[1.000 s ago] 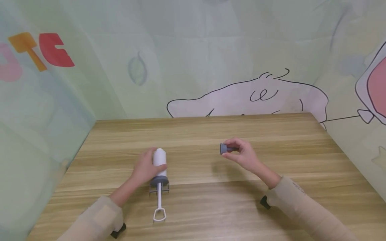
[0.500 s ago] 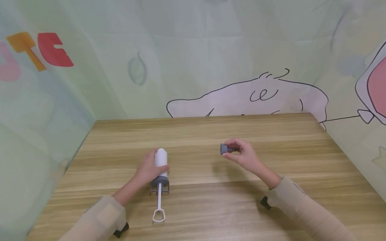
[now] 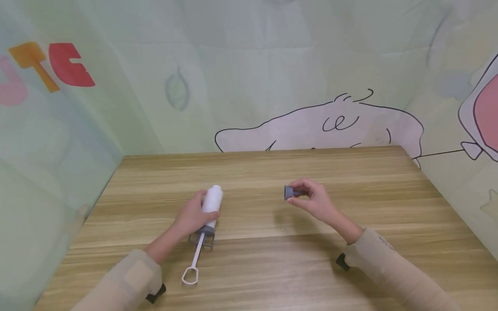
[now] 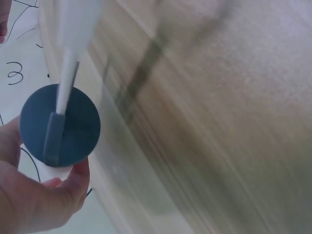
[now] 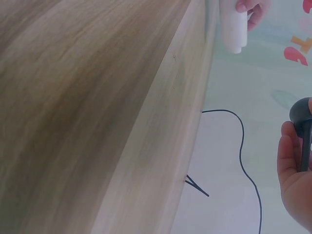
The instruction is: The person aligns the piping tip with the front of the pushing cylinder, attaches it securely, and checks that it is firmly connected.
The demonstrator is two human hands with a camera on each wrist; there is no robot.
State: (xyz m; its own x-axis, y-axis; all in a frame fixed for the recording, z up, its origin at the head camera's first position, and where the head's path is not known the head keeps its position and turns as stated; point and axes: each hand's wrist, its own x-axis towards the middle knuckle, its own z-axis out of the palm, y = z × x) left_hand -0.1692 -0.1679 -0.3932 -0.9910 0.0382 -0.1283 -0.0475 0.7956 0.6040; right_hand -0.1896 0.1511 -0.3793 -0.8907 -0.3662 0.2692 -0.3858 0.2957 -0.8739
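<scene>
My left hand (image 3: pixel 191 216) grips a white syringe-like tube (image 3: pixel 213 201), fingers on its left side and thumb across its front. At the near end of the tube is a grey round cap (image 4: pixel 84 127) with a thin grey frame. A white plunger rod (image 3: pixel 198 251) with a loop handle runs out of the cap toward me. The tube leans, its far end to the right. My right hand (image 3: pixel 318 202) pinches a small grey funnel-shaped piece (image 3: pixel 288 192) by its stem, wide mouth facing left. In the right wrist view this piece (image 5: pixel 300 112) is partly cut off.
Both hands are over a wood-grain table (image 3: pixel 249 268). A printed cloth backdrop (image 3: pixel 233 77) with cartoon drawings surrounds its back and sides. The table's back edge lies beyond both hands, and a gap of bare wood separates them.
My left hand has turned the tube: its far end has swung right and away from me, and the loop handle has swung left. My right hand has stayed in place with the grey piece.
</scene>
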